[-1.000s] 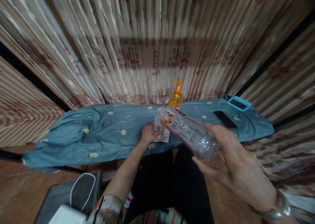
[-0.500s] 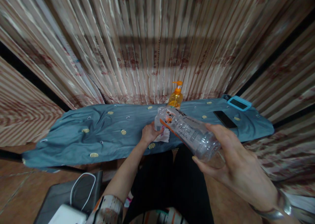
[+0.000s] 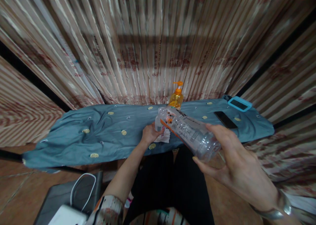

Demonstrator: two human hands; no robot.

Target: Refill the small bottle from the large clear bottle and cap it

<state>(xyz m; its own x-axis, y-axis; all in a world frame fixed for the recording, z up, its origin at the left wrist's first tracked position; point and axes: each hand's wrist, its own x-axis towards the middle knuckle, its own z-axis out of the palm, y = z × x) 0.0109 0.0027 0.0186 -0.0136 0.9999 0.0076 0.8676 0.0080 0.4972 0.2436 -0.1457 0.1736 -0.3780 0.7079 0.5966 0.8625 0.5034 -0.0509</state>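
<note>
My right hand (image 3: 232, 162) grips the base end of a clear plastic bottle (image 3: 189, 131) with an orange label. The bottle lies tilted, its neck pointing away toward the table. My left hand (image 3: 149, 133) is closed around a white cloth or wipe (image 3: 164, 136) right at the bottle's neck, just above the near edge of the table. The table is covered by a blue-grey cloth (image 3: 103, 132) with small yellow motifs.
An orange pump bottle (image 3: 176, 96) stands at the table's back edge by the striped curtain. A black phone (image 3: 225, 120) and a device with a blue frame (image 3: 239, 103) lie at the right. A dark case with a white cable (image 3: 81, 188) sits on the floor at lower left.
</note>
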